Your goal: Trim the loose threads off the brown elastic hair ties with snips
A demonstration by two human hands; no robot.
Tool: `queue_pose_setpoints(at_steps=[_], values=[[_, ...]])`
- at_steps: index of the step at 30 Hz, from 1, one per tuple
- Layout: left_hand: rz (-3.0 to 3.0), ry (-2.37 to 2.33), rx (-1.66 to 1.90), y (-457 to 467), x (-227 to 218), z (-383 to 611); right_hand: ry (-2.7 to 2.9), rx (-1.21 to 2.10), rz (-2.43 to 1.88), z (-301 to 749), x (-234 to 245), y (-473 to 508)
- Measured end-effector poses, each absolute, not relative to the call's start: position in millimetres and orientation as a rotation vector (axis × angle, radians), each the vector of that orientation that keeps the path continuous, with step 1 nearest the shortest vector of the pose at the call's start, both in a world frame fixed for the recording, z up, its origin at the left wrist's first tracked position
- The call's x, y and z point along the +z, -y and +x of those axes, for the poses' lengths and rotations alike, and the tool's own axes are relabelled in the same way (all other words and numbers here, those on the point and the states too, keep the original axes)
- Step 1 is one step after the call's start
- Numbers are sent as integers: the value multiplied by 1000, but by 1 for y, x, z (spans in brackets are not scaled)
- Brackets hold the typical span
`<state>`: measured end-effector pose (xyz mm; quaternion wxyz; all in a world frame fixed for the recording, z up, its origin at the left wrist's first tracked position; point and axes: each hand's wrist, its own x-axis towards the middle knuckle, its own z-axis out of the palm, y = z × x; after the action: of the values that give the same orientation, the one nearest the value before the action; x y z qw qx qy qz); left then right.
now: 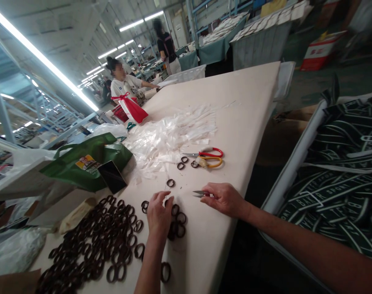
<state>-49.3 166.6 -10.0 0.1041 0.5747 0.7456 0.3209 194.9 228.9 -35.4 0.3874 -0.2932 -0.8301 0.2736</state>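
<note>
- While pointed metal snips (202,192) are clasped in the right hand (224,200), the left hand (158,209) is curled beside dark, round loops (172,229); whether anything is pinched cannot be told.
- At the left hand's eight o'clock, more loops (95,230) are heaped.
- Glossy strips (164,136) are spread at twelve.

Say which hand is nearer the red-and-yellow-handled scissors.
Right. The right hand, holding thread snips, is just below the scissors in the view; the left hand is farther off, lower left, among dark brown rings.
</note>
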Motion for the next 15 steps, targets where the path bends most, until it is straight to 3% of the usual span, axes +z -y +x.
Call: queue_pose_setpoints(at_steps=[8,15], values=[[1588,-2119,1061,-225,-21,-60,2085,663,-742,194,-39,-228],[1117,-1846,1406,-163,-1,-46,2094,672,-736,194,-40,-230]])
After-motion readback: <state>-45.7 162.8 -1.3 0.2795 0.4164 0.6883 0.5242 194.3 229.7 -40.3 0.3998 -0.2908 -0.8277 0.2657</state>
